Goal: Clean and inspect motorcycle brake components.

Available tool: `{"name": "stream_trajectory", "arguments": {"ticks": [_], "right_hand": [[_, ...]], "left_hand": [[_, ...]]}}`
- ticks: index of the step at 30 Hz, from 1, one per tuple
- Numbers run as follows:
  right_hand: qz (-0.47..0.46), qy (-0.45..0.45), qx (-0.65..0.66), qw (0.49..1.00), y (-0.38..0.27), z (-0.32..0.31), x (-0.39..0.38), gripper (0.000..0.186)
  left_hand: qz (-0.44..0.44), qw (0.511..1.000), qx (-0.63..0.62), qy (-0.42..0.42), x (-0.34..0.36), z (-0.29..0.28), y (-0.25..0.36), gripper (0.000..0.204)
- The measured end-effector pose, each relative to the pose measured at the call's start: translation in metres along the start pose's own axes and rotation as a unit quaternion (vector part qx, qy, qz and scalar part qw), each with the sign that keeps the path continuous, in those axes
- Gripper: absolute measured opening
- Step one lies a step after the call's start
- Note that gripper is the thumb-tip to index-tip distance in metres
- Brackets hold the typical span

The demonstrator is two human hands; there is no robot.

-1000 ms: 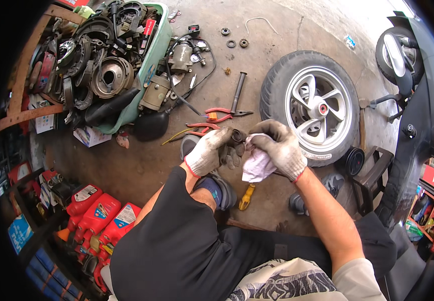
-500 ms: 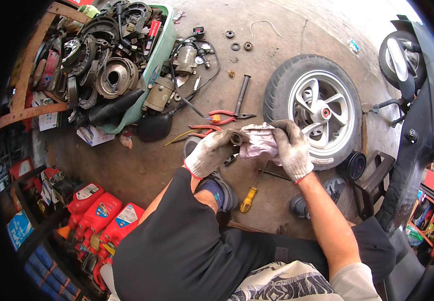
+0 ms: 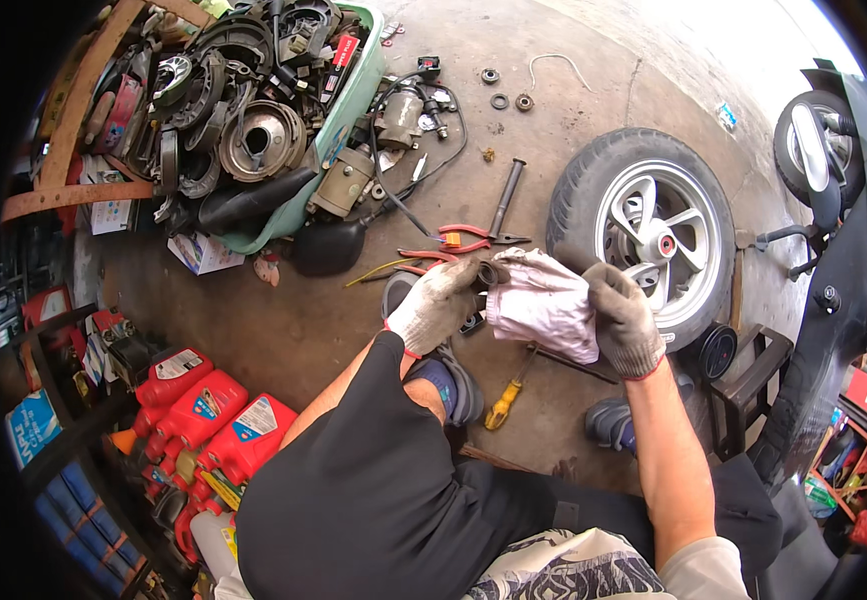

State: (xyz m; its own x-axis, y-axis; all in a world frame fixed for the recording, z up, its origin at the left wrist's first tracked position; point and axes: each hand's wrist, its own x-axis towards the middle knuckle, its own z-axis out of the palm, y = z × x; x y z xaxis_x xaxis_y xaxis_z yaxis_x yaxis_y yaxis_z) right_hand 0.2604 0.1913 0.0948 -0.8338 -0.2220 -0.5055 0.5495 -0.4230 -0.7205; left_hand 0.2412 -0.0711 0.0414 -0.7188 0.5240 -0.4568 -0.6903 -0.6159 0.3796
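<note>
My left hand (image 3: pixel 435 308), in a soiled white knit glove, is closed around a small dark metal sleeve (image 3: pixel 490 274) whose round open end faces up. A stained pale pink rag (image 3: pixel 543 308) hangs spread between my hands, its left edge against the sleeve. The rag's right edge is pinched in my right hand (image 3: pixel 625 320), gloved the same way. Just beyond my left hand lie red-handled pliers (image 3: pixel 463 238) and a long metal rod with a flanged head (image 3: pixel 506 200). Below the rag a yellow-handled screwdriver (image 3: pixel 503 402) rests on the floor.
A wheel with tyre (image 3: pixel 643 235) lies flat at the right, near a dark scooter (image 3: pixel 853 270). At the left stand a green tub (image 3: pixel 358 90) heaped with used parts and several red oil bottles (image 3: pixel 208 405). Small rings (image 3: pixel 499 101) lie farther off on the concrete.
My right hand has moved right and slightly down, pulling the bunched rag out into a wider sheet. My left hand still holds the sleeve. The whole view has shifted slightly.
</note>
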Motion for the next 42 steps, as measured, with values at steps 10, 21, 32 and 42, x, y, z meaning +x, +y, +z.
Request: {"name": "stream_trajectory", "arguments": {"ticks": [10, 21, 32, 42], "right_hand": [[0.007, 0.031, 0.108, 0.994, 0.009, 0.043, 0.015, 0.013], [-0.086, 0.152, -0.421, 0.890, 0.019, 0.063, 0.009, 0.023], [-0.156, -0.036, -0.686, 0.710, -0.008, 0.074, 0.018, 0.025], [-0.266, -0.119, -0.692, 0.661, -0.005, 0.070, 0.033, 0.027]], "left_hand": [[-0.137, 0.990, -0.027, 0.023, -0.006, 0.004, -0.004, 0.028], [-0.117, 0.992, 0.040, 0.007, -0.005, -0.006, -0.014, 0.044], [-0.154, 0.960, 0.230, 0.041, -0.018, 0.020, 0.016, 0.042], [-0.143, 0.933, 0.330, 0.007, -0.015, 0.018, 0.011, 0.046]]}}
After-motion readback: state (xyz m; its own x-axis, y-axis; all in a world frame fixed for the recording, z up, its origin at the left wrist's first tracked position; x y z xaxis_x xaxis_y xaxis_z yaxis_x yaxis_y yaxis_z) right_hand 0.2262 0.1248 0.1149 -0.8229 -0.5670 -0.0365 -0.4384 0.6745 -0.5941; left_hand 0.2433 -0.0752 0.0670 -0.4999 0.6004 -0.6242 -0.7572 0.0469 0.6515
